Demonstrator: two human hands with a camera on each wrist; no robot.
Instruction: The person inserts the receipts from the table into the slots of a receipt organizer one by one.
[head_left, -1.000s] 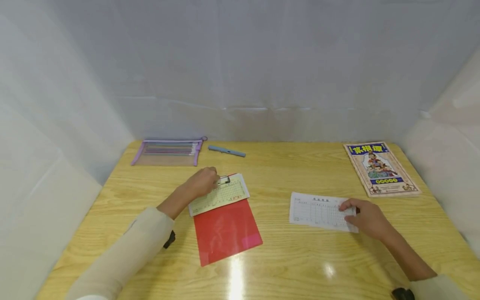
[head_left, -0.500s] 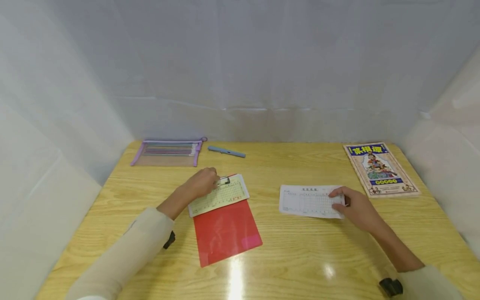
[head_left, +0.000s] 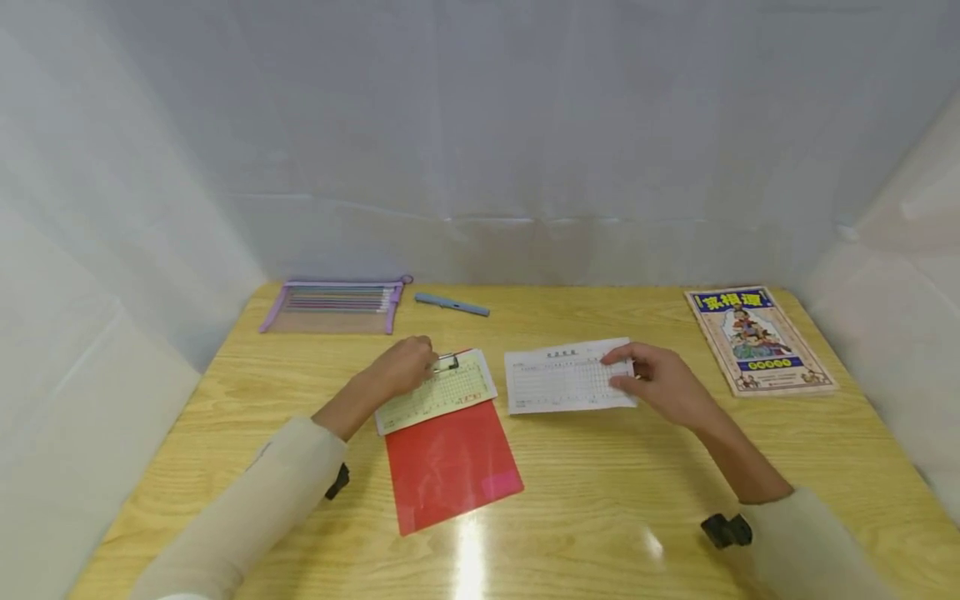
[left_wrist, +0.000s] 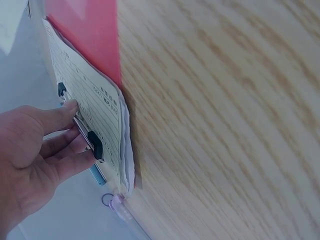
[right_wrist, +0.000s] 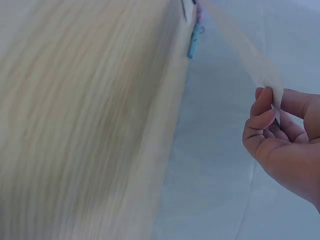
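A red clipboard (head_left: 453,467) lies left of the table's middle, with yellowish printed forms (head_left: 438,393) and white sheets at its clip end. My left hand (head_left: 405,365) pinches the metal clip (left_wrist: 82,127) between thumb and fingers; the clip's black ends show in the left wrist view. Right of the clipboard, my right hand (head_left: 663,383) holds a white printed form (head_left: 562,379) by its right edge, thumb on one side and fingers on the other. In the right wrist view the paper (right_wrist: 250,52) is seen nearly edge-on, raised above the table.
At the back left lies a clear pouch (head_left: 333,305) with purple edges and several pencils in it. A blue pen (head_left: 452,304) is beside it. A colourful booklet (head_left: 759,342) lies at the far right. Pale sheeting (head_left: 495,150) walls the wooden table (head_left: 585,517) at back and sides.
My right hand has carried the white form leftward and a little away from me, from near the booklet to close beside the clipboard. My left hand has stayed at the clip.
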